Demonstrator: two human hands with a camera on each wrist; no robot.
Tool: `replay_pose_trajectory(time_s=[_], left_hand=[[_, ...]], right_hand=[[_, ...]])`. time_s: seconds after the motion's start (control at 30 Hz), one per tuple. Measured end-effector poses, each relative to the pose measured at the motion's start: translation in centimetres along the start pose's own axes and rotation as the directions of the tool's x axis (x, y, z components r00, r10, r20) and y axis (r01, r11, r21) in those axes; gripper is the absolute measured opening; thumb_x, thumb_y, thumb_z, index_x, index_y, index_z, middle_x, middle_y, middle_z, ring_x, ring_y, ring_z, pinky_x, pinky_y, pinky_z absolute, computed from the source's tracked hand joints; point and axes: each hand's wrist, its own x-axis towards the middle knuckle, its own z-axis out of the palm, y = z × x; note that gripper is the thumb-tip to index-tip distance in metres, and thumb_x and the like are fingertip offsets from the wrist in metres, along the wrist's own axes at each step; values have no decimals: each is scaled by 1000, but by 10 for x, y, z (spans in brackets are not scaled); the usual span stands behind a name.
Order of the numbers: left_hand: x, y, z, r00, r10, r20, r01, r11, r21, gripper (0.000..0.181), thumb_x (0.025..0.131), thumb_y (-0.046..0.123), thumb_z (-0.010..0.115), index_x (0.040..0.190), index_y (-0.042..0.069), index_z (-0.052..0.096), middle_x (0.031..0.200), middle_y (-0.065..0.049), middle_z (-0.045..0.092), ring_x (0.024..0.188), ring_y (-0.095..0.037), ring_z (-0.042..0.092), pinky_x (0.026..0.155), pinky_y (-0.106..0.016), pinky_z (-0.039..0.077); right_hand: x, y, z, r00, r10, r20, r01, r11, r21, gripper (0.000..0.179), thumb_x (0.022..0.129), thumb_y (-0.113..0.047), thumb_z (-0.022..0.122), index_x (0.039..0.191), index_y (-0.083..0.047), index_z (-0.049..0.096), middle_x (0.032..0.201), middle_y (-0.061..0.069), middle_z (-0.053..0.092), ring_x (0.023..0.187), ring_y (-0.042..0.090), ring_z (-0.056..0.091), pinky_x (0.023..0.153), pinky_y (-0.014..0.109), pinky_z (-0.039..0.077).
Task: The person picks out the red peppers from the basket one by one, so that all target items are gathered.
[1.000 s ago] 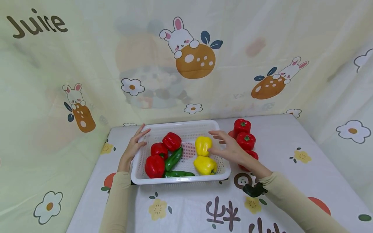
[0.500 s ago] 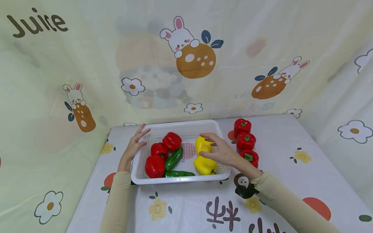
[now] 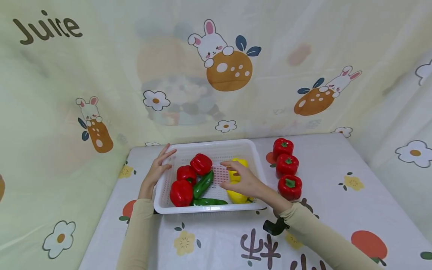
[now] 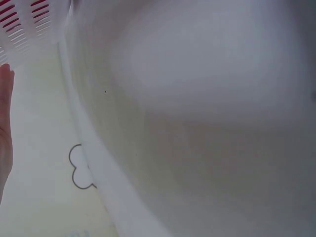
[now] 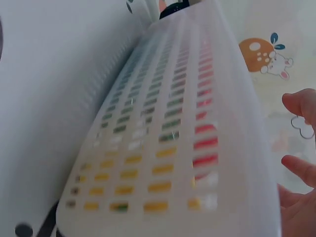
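A white plastic basket [image 3: 209,209] with slotted walls holds red bell peppers [image 3: 181,193], two long green peppers [image 3: 203,184] and two yellow bell peppers [image 3: 237,197]. At its left rim rests my left hand [image 3: 156,171], fingers spread and mostly straight; the left wrist view catches only a strip of that hand [image 4: 5,123]. My right hand [image 3: 248,184] is over the basket's right half, partly hiding the yellow peppers. Its thumb and fingers stand apart with nothing between them. In the right wrist view its fingers [image 5: 300,170] show beyond the basket's near wall [image 5: 247,168].
Three red bell peppers [image 3: 289,187] stand in a row on the tablecloth [image 3: 324,168], right of the basket. A patterned curtain [image 3: 270,112] hangs right behind the table. The right sleeve [image 3: 320,232] reaches across the table's front right.
My right hand has moved left, from the basket's right side across the yellow peppers toward the middle, uncovering the red row. The left hand stays at the rim. The view shifts slightly.
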Motion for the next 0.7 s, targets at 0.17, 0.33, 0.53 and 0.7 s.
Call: replay_pose_trajectory(time_s=[0.17,0.33,0.53,0.7], left_hand=[[0,-1,1,1000,8,-1,-8,1000,-4,52,86,-20,46,137,-14,46,161,-23,15,148,-41,9,114,-62,17],[1,-2,1,1000,2,2,-2,1000,1,52,85,-20,46,137,-15,45,160,-26,15,148,-41,9,112,-62,20],[1,-1,1,1000,3,4,-3,1000,5,53,85,-21,46,137,-15,44,160,-27,14,149,-41,8,112,-61,22],[0,0,1,1000,6,3,-6,1000,3,52,85,-21,45,137,-17,44,160,-26,14,148,-42,8,111,-63,22]], right_hand=[[4,-7,13,1000,13,17,-13,1000,-13,64,84,-26,75,142,-14,50,143,8,50,125,28,50,100,51,45],[11,-12,25,999,27,36,-27,1000,-4,64,84,-28,76,141,-15,51,144,5,49,125,24,50,99,46,47],[18,-20,39,998,24,57,-23,999,-23,64,84,-29,76,141,-13,51,143,9,50,124,30,49,101,48,45],[22,-25,54,997,49,63,-46,998,-46,68,82,-33,77,140,-11,51,142,11,50,121,34,50,96,47,49]])
